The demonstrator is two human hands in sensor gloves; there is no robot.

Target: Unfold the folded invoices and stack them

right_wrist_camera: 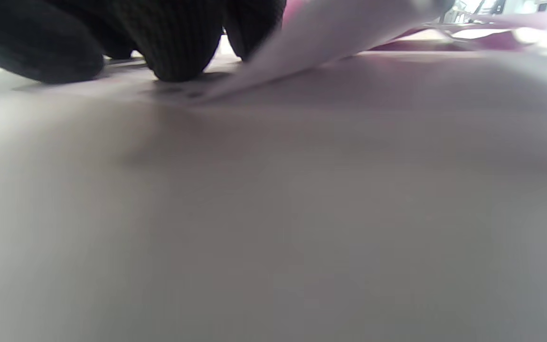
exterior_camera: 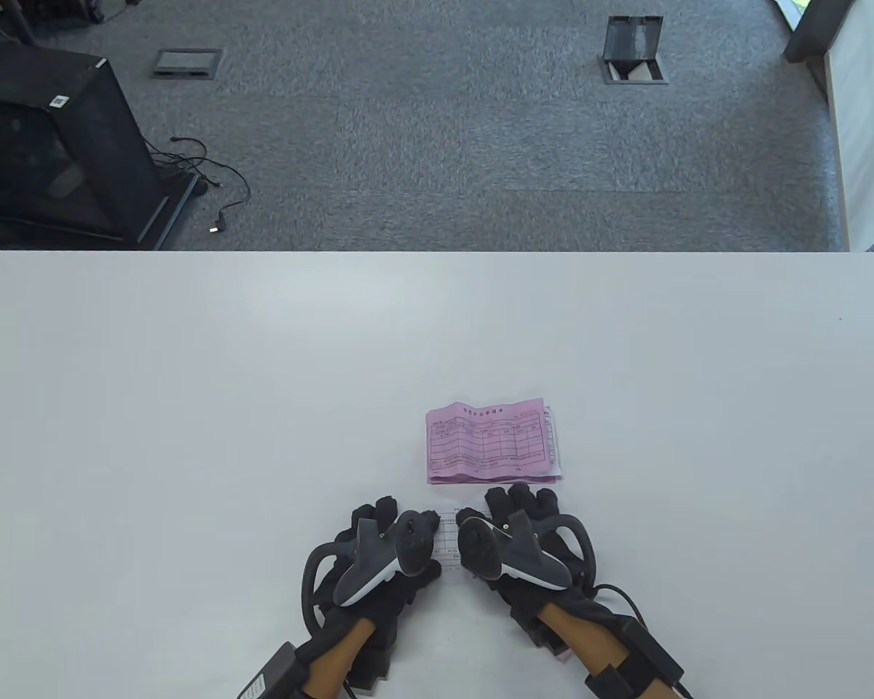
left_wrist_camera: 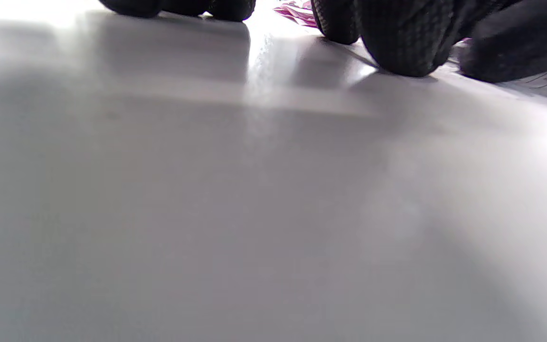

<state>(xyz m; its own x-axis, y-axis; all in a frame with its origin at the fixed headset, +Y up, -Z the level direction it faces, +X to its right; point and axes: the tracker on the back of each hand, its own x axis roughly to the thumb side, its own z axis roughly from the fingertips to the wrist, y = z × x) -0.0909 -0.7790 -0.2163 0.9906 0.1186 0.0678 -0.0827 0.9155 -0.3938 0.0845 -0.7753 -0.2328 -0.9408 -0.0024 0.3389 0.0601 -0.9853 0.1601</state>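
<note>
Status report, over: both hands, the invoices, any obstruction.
Left hand and right hand both down on a white invoice near the table edge; grip unclear. Pink invoice stack lies just beyond. Nothing in the way.

A small stack of pink printed paper invoices (exterior_camera: 492, 443) lies opened flat on the white table, edges slightly uneven. Just nearer lies a white printed invoice sheet (exterior_camera: 446, 540), mostly hidden under gloves.
</note>
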